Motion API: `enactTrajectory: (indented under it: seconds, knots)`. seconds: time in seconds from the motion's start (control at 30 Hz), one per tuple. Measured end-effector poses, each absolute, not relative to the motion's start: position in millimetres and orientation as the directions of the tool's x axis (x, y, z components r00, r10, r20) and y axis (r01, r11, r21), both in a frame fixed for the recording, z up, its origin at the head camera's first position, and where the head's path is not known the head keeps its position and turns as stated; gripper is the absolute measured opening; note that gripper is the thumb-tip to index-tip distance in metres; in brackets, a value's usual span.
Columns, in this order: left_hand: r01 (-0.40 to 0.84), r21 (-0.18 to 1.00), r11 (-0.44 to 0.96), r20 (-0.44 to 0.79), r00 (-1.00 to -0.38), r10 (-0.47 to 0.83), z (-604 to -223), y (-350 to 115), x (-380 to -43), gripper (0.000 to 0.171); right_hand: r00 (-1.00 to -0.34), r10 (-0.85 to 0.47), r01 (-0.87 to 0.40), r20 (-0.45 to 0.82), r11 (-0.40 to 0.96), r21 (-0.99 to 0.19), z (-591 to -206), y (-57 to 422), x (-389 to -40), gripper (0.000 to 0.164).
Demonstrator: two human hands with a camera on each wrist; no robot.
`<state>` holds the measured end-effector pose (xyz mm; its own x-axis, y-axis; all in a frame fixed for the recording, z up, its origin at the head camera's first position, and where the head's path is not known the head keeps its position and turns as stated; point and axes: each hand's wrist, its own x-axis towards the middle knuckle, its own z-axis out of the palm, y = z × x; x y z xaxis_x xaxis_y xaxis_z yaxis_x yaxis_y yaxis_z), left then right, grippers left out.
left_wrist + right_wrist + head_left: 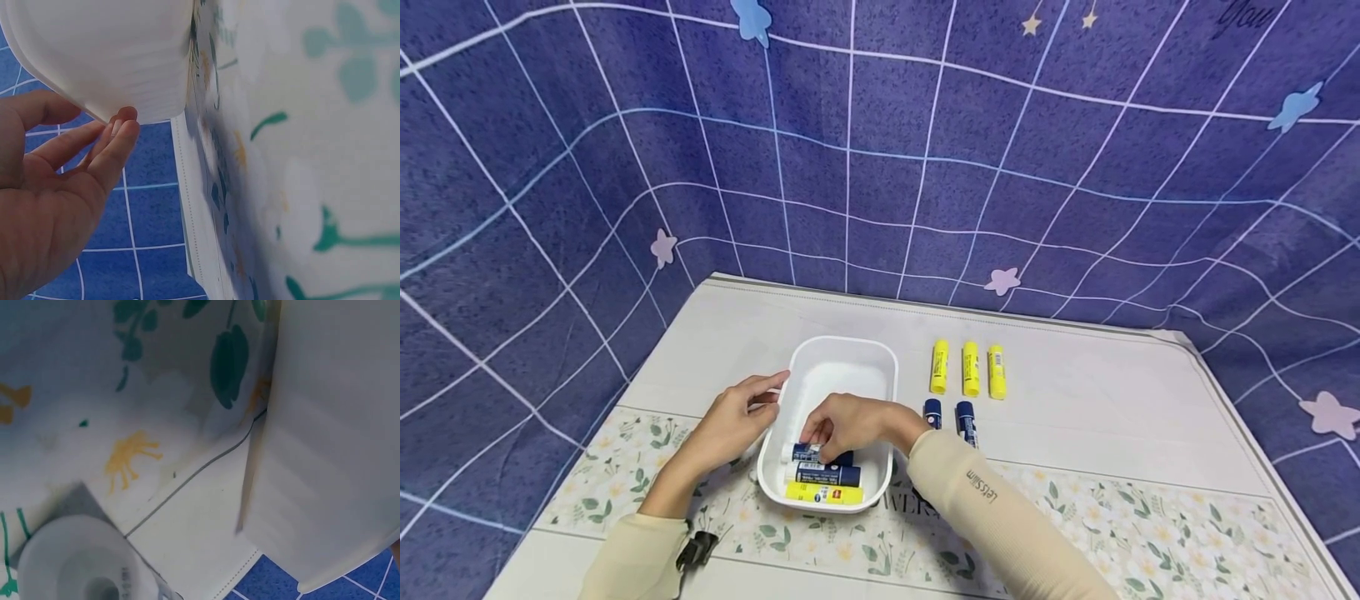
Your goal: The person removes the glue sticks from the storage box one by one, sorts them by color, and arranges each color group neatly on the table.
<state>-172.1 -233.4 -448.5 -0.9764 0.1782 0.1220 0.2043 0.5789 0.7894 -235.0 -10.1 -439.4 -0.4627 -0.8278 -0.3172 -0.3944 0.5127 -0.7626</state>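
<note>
A white plastic tray [842,350] stands on the table. My left hand [741,421] grips its left rim, fingertips at the outer wall [150,81] in the left wrist view. Inside the tray, my right hand [850,425] pinches a dark blue glue stick [838,458] with a white end. In front of it lie another dark blue glue stick [827,475] and a yellow glue stick [823,493], all crosswise and side by side. The right wrist view shows mostly the tray's outer wall [331,437]; the pinching fingers are hidden there.
Right of the tray, three yellow glue sticks [971,368] lie in a row. Nearer, two dark blue glue sticks [966,421] are partly covered by my right arm; a white round stick end [75,562] shows close up. A purple-blue curtain [880,150] hangs behind the table.
</note>
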Motion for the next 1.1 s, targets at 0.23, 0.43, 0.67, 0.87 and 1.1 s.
enactTrajectory:
  seconds: [0.23, 0.43, 0.67, 0.87, 1.1]
  knots:
    - [0.213, 0.781, 0.587, 0.13, -0.975, 0.18, -447, -233, -173, 0.048, -0.482, -0.824, -0.396, -0.297, 0.507, -0.766, -438, -11, -232, 0.028]
    - [0.201, 0.784, 0.588, 0.117, -0.977, 0.178, -446, -233, -172, 0.049, -0.505, -0.814, -0.345, -0.286, 0.494, -0.798, -432, -7, -232, 0.03]
    - [0.196, 0.782, 0.591, 0.115, -0.978, 0.171, -448, -233, -171, 0.049, -0.55, -0.794, -0.248, -0.261, 0.453, -0.857, -423, 3, -235, 0.032]
    - [0.19, 0.785, 0.59, 0.112, -0.98, 0.166, -448, -233, -171, 0.049, -0.634, -0.738, -0.16, -0.233, 0.42, -0.893, -416, 14, -233, 0.033]
    - [0.198, 0.786, 0.585, 0.124, -0.978, 0.165, -449, -232, -173, 0.049, -0.779, -0.597, -0.007, -0.191, 0.313, -0.95, -411, 25, -229, 0.036]
